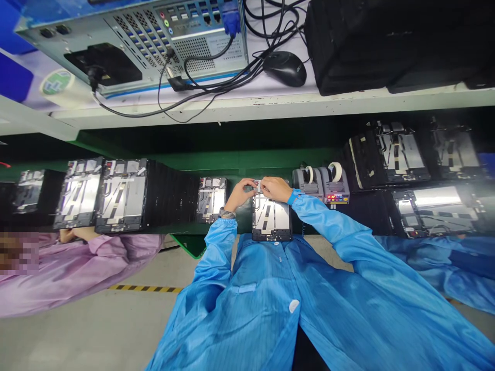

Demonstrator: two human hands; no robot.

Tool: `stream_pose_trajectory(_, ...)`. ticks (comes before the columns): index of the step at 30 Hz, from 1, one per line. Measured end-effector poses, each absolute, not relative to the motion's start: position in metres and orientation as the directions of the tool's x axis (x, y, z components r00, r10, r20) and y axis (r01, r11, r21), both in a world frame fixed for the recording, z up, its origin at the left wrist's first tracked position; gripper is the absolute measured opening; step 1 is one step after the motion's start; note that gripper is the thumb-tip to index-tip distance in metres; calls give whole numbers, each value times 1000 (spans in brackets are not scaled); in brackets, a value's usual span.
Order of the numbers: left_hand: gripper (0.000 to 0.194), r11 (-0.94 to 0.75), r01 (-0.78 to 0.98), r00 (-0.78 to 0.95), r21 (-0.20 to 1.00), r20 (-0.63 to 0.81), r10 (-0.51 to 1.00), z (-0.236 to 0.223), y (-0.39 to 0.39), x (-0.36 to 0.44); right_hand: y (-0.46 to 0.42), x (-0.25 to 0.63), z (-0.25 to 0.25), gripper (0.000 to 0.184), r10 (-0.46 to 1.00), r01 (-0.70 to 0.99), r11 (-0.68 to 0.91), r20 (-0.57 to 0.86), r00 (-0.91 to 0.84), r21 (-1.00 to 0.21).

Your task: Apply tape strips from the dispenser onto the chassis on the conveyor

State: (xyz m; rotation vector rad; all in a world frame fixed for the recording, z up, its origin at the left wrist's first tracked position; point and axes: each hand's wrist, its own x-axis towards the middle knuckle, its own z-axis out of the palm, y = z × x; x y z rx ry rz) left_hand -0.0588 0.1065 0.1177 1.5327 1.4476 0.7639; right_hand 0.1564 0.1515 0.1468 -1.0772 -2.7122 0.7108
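While both bare hands met over its far end, an exposed tablet-like device (271, 219) lay flat on a green bench (240, 161), directly before a person in a blue coat (263, 288). The left hand (243, 194) curled with thumb and fingers close together at the device's far left corner; the right hand (275, 189) bent over its far edge, fingertips nearly meeting the left's. Each grip looked narrow, but whether either pinched a small part could not be told.

The device's near end reached the bench's front edge, touching or almost touching the coat, so a lean forward or a hard press could shift or tip it. Thin parts showed on its uncovered face; a slipping fingertip might scratch or lift one. Right of the device stood two tape dispensers (337, 191), with the right sleeve (328, 216) passing just beside them; a swinging elbow could knock one. Left of the device, well apart, a long row of similar devices (122, 198) stood packed together, and a bump might topple it.
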Motion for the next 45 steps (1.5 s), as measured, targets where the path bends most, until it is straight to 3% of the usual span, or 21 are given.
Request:
stream_pose_trajectory(9, 20, 82, 364, 86, 928, -122, 989, 112, 99, -54, 146, 153, 149, 12, 750, 655, 548, -42, -660, -521)
stream_pose_trajectory(20, 21, 93, 302, 68, 949, -119, 991, 100, 103, -55, 171, 136, 168, 21, 585, 616, 719, -200, -786, -320)
stream_pose_trajectory(29, 24, 106, 298, 103, 949, -143, 984, 101, 106, -58, 182, 130, 169, 25, 590, 630, 707, -222, -776, -322)
stream_pose_trajectory(34, 23, 101, 322, 37, 941, -119, 992, 102, 100, -50, 176, 156, 168, 17, 763, 702, 503, -123, -635, -503)
stream_pose_trajectory(38, 23, 97, 336, -9, 937, -100, 995, 103, 98, -42, 139, 206, 160, 26, 948, 671, 225, 0, -317, -706)
stream_pose_trajectory(40, 33, 119, 312, -51, 942, -108, 993, 104, 91, -41, 108, 233, 152, 31, 992, 640, 107, 39, -121, -761)
stream_pose_trajectory(42, 49, 179, 272, -141, 946, -145, 979, 103, 72, -41, 72, 252, 142, 36, 1000, 613, 16, 24, 5, -790)
stream_pose_trajectory(45, 63, 341, 239, -218, 909, -292, 931, 98, 24, -37, 20, 259, 126, 46, 993, 524, -88, -117, -24, -847)
